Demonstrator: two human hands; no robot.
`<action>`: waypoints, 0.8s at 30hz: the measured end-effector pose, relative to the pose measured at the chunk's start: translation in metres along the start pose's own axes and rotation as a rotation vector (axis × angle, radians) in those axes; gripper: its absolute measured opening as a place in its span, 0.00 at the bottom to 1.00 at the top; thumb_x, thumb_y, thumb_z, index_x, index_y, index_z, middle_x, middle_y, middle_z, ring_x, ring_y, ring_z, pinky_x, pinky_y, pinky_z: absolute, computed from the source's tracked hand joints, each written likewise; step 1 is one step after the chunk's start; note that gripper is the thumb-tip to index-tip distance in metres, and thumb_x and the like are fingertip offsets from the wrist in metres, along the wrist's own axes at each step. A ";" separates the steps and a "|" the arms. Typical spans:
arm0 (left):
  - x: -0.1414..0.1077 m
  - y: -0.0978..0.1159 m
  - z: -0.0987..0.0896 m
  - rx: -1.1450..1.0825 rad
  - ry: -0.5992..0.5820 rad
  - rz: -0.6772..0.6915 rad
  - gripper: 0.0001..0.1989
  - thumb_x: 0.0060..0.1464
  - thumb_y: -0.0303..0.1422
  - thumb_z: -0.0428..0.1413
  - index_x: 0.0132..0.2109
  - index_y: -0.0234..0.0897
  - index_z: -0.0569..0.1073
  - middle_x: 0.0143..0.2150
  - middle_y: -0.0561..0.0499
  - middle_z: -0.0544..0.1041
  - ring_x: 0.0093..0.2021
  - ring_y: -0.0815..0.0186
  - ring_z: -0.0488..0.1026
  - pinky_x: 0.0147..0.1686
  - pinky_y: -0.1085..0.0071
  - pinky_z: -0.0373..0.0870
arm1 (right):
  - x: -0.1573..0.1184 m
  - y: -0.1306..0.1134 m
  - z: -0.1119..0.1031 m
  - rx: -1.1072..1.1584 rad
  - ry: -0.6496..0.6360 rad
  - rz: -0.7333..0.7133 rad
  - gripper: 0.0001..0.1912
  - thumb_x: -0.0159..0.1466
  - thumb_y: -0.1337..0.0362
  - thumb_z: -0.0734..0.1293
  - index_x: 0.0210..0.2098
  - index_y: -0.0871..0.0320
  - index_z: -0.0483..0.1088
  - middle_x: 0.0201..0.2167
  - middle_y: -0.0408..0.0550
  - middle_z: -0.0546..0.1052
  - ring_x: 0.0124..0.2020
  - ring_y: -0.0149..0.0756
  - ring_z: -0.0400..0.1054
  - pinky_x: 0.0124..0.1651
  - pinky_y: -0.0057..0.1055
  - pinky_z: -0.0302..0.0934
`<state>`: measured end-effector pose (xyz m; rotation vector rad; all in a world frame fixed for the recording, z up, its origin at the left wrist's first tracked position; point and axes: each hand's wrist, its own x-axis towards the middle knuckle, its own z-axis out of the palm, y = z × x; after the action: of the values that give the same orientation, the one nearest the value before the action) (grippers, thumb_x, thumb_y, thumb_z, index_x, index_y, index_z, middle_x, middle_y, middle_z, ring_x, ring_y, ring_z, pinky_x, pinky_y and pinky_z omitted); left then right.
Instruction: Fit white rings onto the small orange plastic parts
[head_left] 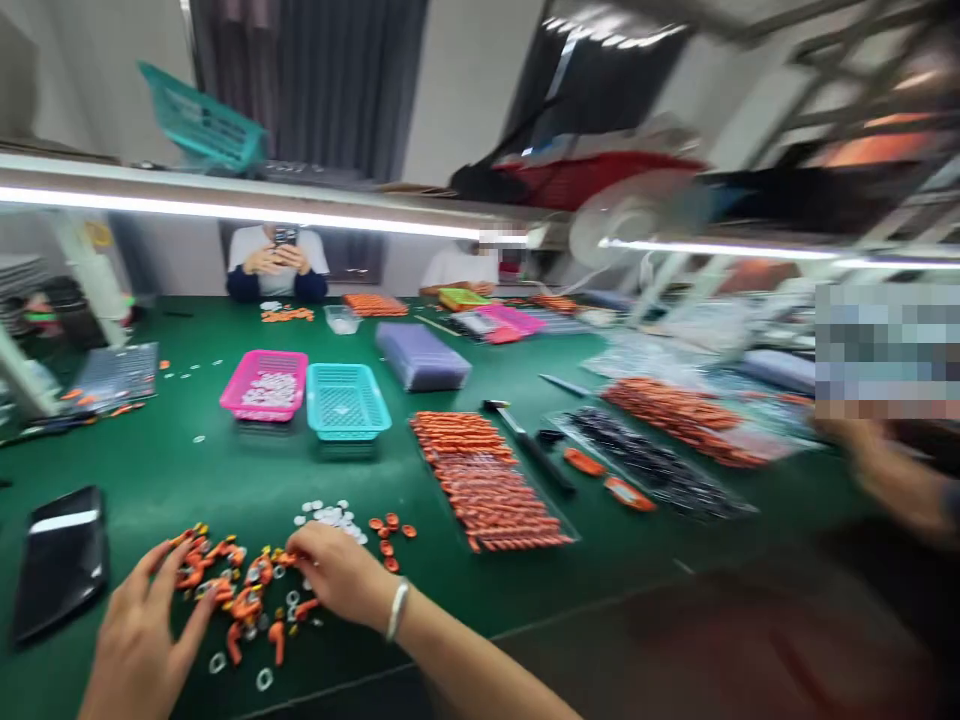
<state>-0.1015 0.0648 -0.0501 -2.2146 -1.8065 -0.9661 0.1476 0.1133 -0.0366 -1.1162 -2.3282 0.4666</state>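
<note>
A loose pile of orange earbud-shaped pieces (246, 604) with yellow bits and white rings lies on the green table (420, 610). My left hand (146, 620) rests at the left side of this pile, fingers spread and touching its pieces. At the pile's right side, my right hand (341, 572), with a white band on the wrist, has its fingertips pinched at an orange piece, mostly hidden by the fingers. Just beyond it lie small white round pieces (334, 518) and several small orange caps (386, 547). Loose white rings (264, 680) lie near the front edge.
A black phone (60, 565) lies at left. Farther back are a pink basket (244, 400) holding white pieces, a teal basket (349, 430) and a purple block (422, 357). Trays of orange pieces (495, 490) and a black-handled tool (532, 445) lie right. A co-worker's arm (892, 480) reaches in.
</note>
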 end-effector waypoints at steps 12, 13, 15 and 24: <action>0.006 0.009 0.019 -0.182 -0.371 0.015 0.22 0.64 0.32 0.42 0.62 0.34 0.68 0.67 0.41 0.63 0.64 0.55 0.64 0.61 0.57 0.66 | 0.004 0.002 0.002 0.059 -0.115 0.026 0.07 0.60 0.75 0.69 0.36 0.58 0.74 0.35 0.50 0.76 0.39 0.42 0.70 0.42 0.34 0.63; 0.011 0.013 0.020 -0.237 -0.386 0.044 0.22 0.64 0.29 0.42 0.60 0.35 0.69 0.66 0.42 0.65 0.62 0.57 0.66 0.60 0.59 0.68 | 0.004 0.002 0.003 0.062 -0.116 0.029 0.07 0.60 0.76 0.68 0.35 0.58 0.74 0.34 0.50 0.75 0.39 0.41 0.70 0.42 0.34 0.63; 0.022 0.021 0.022 -0.285 -0.396 0.069 0.21 0.62 0.26 0.42 0.55 0.36 0.74 0.61 0.43 0.70 0.58 0.58 0.71 0.57 0.62 0.71 | 0.003 0.001 0.004 0.079 -0.108 0.037 0.07 0.62 0.76 0.67 0.34 0.59 0.73 0.33 0.50 0.75 0.38 0.40 0.70 0.41 0.33 0.63; 0.075 0.006 0.013 -0.386 -0.357 0.122 0.14 0.57 0.32 0.49 0.38 0.37 0.80 0.41 0.46 0.79 0.39 0.60 0.78 0.38 0.71 0.76 | 0.017 -0.012 -0.022 0.065 -0.090 0.062 0.17 0.64 0.76 0.62 0.50 0.61 0.73 0.38 0.52 0.77 0.40 0.38 0.71 0.43 0.30 0.65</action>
<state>-0.0846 0.1321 -0.0178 -2.8553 -1.6979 -1.0176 0.1446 0.1213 -0.0078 -1.1611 -2.3420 0.6231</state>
